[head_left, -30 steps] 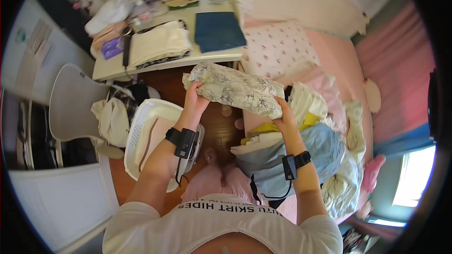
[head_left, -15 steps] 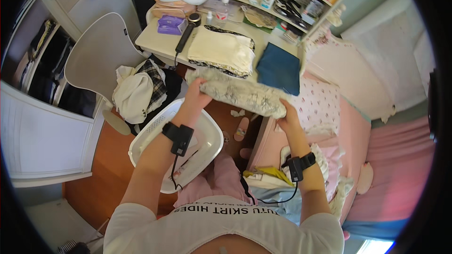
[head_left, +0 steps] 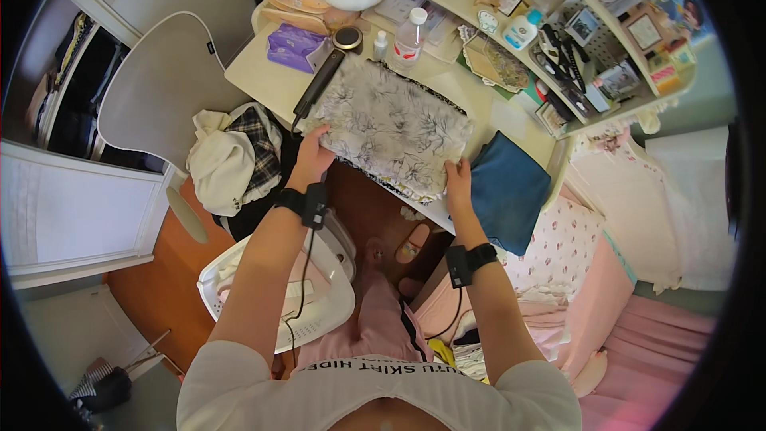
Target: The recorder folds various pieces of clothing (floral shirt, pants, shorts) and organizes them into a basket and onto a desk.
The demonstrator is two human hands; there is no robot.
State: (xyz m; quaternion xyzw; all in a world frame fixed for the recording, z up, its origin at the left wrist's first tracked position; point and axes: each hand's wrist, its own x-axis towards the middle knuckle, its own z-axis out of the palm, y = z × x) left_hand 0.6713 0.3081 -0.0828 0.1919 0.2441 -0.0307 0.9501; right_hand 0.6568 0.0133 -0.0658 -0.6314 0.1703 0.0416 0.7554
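Note:
A folded pale garment with a grey floral print [head_left: 391, 124] lies spread over the stack of folded clothes on the desk. My left hand [head_left: 313, 158] is closed on its near left corner. At the near right corner, my right hand [head_left: 457, 182] pinches the same garment. Beneath it shows the dark patterned edge of another folded piece [head_left: 437, 94]; the cream cloth of the stack is hidden. Just right of my right hand lies a folded dark blue garment [head_left: 515, 191]. A black-handled hair tool [head_left: 319, 88] rests along the left side of the stack.
Behind the stack stand a clear bottle [head_left: 411, 36] and a purple packet [head_left: 295, 48]. A crowded shelf [head_left: 550, 64] bounds the desk at the right. A white laundry basket [head_left: 339, 311] sits by my legs. Clothes [head_left: 231, 160] are heaped on the chair [head_left: 152, 88], and the pink bed is at right.
Both hands have moved forward with the floral garment, from in front of the desk to on top of the stack. It now covers the cream cloth. My view has shifted closer to the desk.

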